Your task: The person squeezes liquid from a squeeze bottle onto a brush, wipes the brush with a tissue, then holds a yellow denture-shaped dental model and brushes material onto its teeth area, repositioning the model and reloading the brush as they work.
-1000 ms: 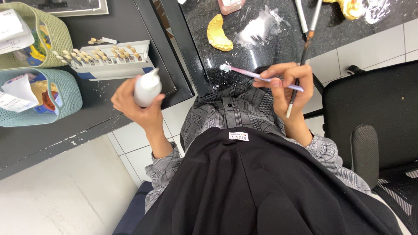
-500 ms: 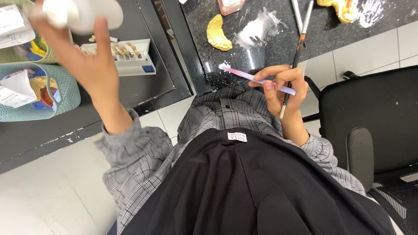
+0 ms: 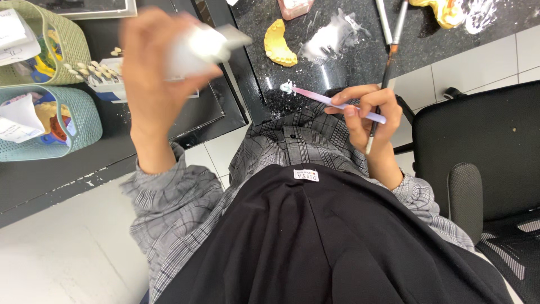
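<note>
Over the black speckled counter [image 3: 349, 73] I see the left hand [image 3: 149, 79] clutch a blurred white bottle [image 3: 197, 48], raised clear, while the right hand [image 3: 368, 115] pinches a lilac spatula [image 3: 332, 101] and a brush [image 3: 382, 79], tips outward for working.

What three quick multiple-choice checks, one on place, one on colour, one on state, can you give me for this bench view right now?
1. Where does the yellow crescent cast lie?
A. on the dark counter
B. in the green basket
C. on the chair

2. What colour is the spatula in the right hand?
A. red
B. pink-lilac
C. black

3. How is the left hand?
A. flat on the counter
B. empty at the lap
C. raised, gripping a white bottle

Answers: 1 A, it rests on the speckled counter top; 2 B, pale pink handle across the fingers; 3 C, blurred hand lifted around the bottle.
</note>
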